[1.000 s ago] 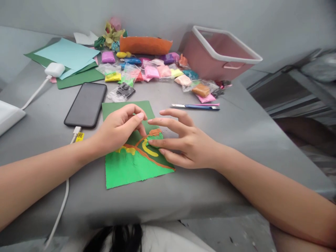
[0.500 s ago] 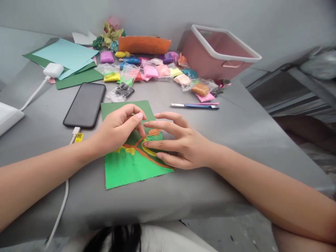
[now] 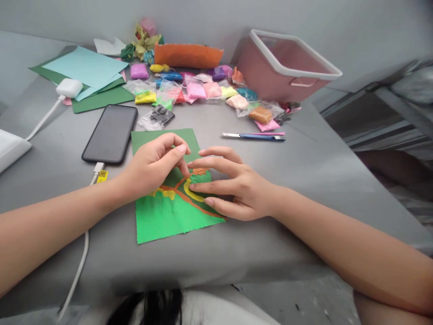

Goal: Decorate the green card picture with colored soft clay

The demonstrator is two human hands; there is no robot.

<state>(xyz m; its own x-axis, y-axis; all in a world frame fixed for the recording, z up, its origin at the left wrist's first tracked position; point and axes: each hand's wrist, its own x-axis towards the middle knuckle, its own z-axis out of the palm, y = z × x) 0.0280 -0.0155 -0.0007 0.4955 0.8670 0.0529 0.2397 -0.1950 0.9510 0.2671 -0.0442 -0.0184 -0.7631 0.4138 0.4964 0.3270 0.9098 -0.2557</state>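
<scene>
A dark green paper sheet lies on the table, with a bright green piece covering its near part. Thin orange clay strips branch across it, and a yellow clay strip curves beside them. Yellow clay bits edge the bright green area. My left hand rests over the sheet's left side, loosely curled and open, one fingertip by the orange strip. Fingers spread, my right hand is open; one fingertip touches the yellow strip. Part of the picture is hidden under both hands.
A phone on a white cable lies left of the sheet. Behind are clay packets, coloured paper, an orange paper-covered object and a pink bin. A craft knife lies right of the sheet.
The view has shifted slightly. My right fingertips have moved a little along the yellow strip, showing more of it. My left hand keeps its pose.
</scene>
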